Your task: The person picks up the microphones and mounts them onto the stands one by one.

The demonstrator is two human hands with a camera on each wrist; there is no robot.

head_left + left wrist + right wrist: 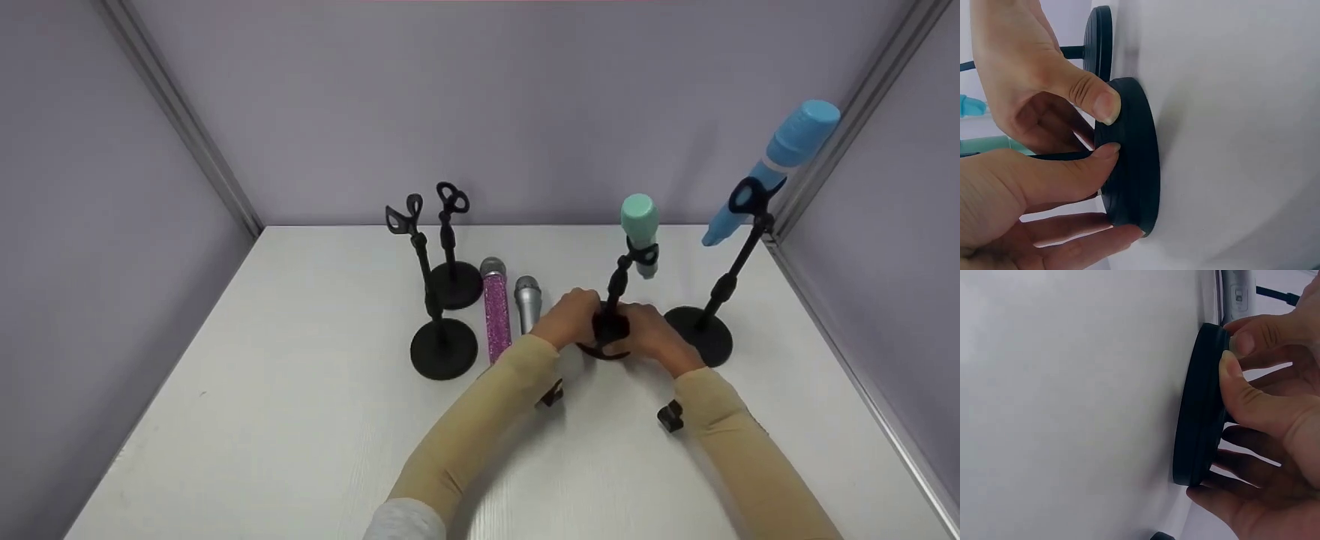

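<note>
Both hands grip the round black base of a microphone stand (1140,163) from its two sides. My left hand (571,319) has its thumb on top of the base and other fingers at the rim. From the other side, my right hand (646,330) does likewise, its thumb close to the left one. The base (1199,410) is right at the white table surface. Clipped in this stand's holder (643,254), a mint-green microphone (640,217) points upward. A silver microphone (528,300) lies just left of my left hand, partly hidden by it.
Right of my hands stands another stand (701,334) bearing a blue microphone (799,139). Left are a front stand (444,349) and a rear stand (456,285), both with bare clips. A glittery purple microphone (496,311) lies beside them. Grey walls (525,112) enclose the table (300,420).
</note>
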